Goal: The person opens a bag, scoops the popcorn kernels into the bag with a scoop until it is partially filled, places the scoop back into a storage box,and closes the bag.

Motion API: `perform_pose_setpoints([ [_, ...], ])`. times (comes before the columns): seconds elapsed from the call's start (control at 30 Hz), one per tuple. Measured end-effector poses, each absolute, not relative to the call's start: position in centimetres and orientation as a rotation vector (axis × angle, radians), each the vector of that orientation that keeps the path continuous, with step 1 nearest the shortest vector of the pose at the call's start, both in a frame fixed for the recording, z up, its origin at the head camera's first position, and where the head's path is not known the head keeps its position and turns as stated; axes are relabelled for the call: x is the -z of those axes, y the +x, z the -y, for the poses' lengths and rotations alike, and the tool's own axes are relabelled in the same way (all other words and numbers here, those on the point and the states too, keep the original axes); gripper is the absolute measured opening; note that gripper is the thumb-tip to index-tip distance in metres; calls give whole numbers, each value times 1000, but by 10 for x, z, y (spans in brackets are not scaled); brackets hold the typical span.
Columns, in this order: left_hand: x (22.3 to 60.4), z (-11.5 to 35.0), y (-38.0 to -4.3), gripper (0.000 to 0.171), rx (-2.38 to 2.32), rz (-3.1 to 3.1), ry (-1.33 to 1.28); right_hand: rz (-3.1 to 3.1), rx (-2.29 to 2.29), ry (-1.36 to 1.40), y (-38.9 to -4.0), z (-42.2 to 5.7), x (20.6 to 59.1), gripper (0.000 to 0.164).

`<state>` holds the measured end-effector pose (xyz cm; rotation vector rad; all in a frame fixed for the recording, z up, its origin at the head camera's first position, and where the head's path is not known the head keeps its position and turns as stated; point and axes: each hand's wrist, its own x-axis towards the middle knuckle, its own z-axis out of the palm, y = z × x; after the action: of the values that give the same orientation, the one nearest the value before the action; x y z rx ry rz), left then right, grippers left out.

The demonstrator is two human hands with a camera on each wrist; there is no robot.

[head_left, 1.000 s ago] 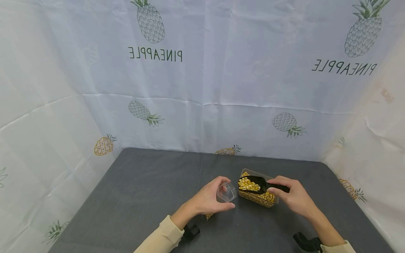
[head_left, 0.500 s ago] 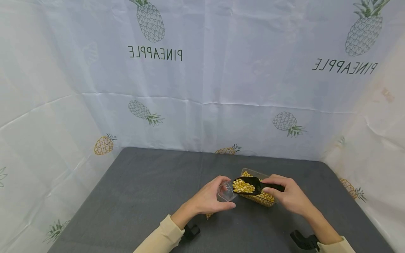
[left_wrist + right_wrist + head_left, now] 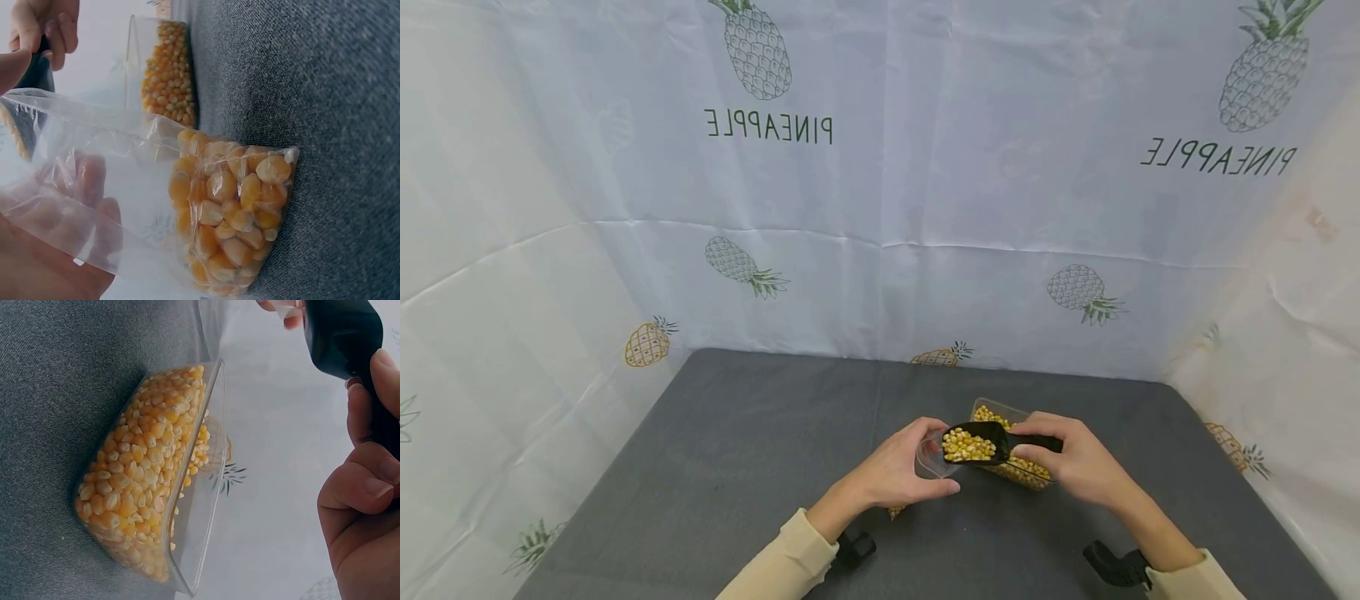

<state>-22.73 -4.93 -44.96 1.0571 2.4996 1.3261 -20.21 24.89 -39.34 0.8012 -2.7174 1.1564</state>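
My left hand holds a clear plastic bag upright by its top, fingers and thumb spread round the mouth. Corn kernels fill the bag's bottom, which sits close to the table in the left wrist view. My right hand grips the handle of a black scoop. The scoop is heaped with yellow kernels, and its front lip overlaps the bag's mouth in the head view. Under and behind the scoop stands a clear rectangular container of corn kernels.
A dark grey cloth covers the table. White curtains printed with pineapples enclose the back and both sides. Black straps with devices sit at the wrists.
My right hand has carried the loaded scoop leftward, from over the container to the bag's mouth. The left hand has stayed nearly still with the bag.
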Motion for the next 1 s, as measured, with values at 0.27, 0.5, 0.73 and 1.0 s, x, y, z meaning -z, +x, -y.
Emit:
perform_pose_setpoints([
  [0.27, 449, 49, -227, 68, -1322, -2504, 1047, 2772, -1151, 836, -205, -244, 387, 27],
  [0.5, 450, 48, -225, 67, -1317, -2507, 1035, 2766, -1126, 901, -206, -239, 384, 25],
  [0.73, 449, 48, -225, 66, -1311, -2519, 1029, 2751, -1095, 971, -206, -233, 381, 26],
  [1.0, 448, 48, -225, 66, -1305, -2516, 1025, 2714, -1021, 1055, -206, -224, 379, 24],
])
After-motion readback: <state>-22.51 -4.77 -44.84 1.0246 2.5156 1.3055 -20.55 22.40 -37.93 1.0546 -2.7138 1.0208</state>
